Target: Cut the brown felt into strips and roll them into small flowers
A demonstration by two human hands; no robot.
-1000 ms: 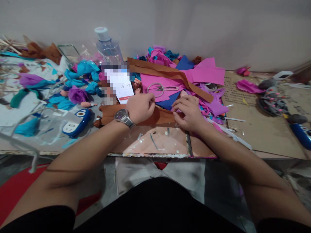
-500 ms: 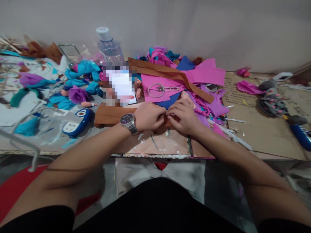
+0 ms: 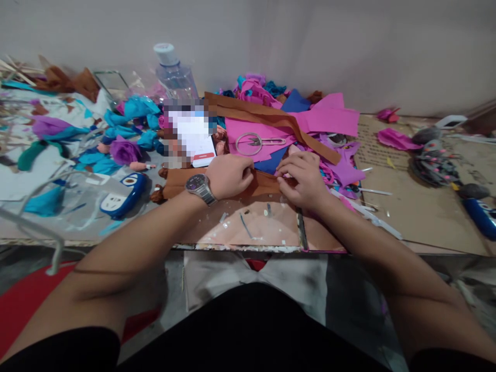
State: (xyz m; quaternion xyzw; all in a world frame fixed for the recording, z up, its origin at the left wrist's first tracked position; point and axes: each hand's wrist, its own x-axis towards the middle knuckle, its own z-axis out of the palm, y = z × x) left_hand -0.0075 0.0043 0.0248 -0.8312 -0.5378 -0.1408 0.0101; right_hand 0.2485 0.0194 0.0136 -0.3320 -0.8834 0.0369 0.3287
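A strip of brown crepe paper [image 3: 265,185] lies along the near part of the table, beneath and between my hands. My left hand [image 3: 231,176], with a watch on its wrist, is curled closed on the strip's upper edge. To the right, my right hand [image 3: 302,180] has its thumb and fingers bent together at the strip's other end; the fingertips partly hide the grip. Just beyond my hands, thread snips [image 3: 267,141] with a ring handle rest on pink crepe paper [image 3: 329,121]. A long brown strip [image 3: 313,142] crosses that pink paper diagonally.
A lit phone [image 3: 199,139], partly pixelated, leans behind my left hand, with a clear bottle [image 3: 176,80] behind it. Blue and purple paper flowers [image 3: 126,150] and a blue-and-white case [image 3: 124,196] are at left. Cardboard [image 3: 406,217] and a grey pincushion-like bundle [image 3: 434,163] are at right.
My hands have moved apart: the left to the left, the right slightly to the right. More of the brown crepe paper now shows between them.
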